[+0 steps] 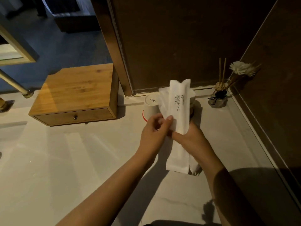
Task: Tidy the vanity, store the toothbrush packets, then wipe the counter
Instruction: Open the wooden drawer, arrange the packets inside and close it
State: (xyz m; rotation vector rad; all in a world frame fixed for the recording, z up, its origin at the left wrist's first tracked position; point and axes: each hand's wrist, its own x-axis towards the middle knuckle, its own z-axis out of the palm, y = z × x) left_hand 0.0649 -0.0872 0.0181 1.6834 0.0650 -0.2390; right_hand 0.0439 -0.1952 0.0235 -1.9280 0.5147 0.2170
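Leftmost, wooden drawer box (74,95) sits on pale counter (65,160), drawer closed. Inverted paper cup (150,110) stands just right of it. Left hand (152,132) pinches white toothbrush packets (178,111); right hand (189,137) grips them from beneath, above counter. Reed diffuser (218,98) in far right corner.

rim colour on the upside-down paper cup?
Red, on the paper cup; head view.
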